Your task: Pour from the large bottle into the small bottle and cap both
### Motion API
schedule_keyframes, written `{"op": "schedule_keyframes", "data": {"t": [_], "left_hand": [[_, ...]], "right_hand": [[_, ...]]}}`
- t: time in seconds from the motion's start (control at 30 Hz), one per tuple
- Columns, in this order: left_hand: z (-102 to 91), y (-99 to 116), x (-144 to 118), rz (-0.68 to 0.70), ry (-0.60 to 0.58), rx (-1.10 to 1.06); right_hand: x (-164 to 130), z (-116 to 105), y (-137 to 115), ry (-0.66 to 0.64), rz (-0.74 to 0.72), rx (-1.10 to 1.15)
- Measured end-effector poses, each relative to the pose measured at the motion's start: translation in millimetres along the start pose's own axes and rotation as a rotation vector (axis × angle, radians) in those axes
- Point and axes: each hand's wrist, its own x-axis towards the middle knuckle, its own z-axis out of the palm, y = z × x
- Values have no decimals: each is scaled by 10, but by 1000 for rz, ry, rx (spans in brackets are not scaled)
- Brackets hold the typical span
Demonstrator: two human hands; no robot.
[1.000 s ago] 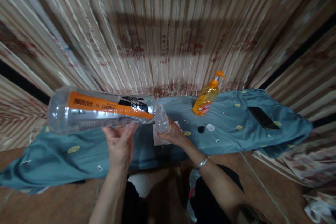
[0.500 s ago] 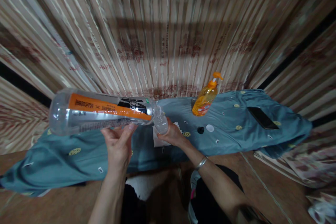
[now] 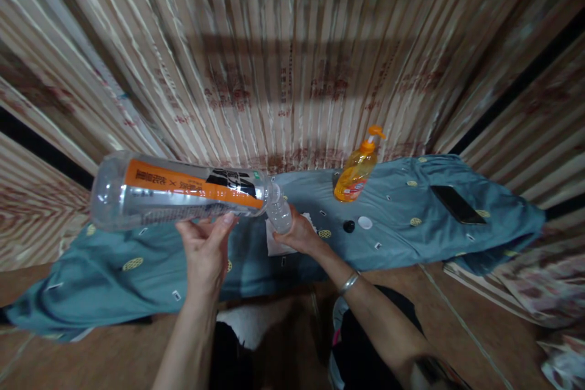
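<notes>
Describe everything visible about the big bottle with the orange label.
The large clear plastic bottle has an orange, black and silver label with printed characters. It lies nearly level in the air, base to the left, neck tipped slightly down into a small clear bottle. The left hand supports it from below; the right hand holds the small one.

On the teal cloth (image 3: pixel 411 219), an orange pump soap bottle (image 3: pixel 355 172) stands at one o'clock, a black cap (image 3: pixel 348 226) and white cap (image 3: pixel 364 222) lie just below it, and a dark phone (image 3: pixel 455 204) rests toward three o'clock.
</notes>
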Motion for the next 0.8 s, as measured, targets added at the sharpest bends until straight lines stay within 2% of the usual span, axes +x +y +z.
{"op": "schedule_keyframes", "data": {"t": [0.8], "left_hand": [[-17,-22,13,-3,1,1]], "right_hand": [[3,-9,-27,2,6,1]]}}
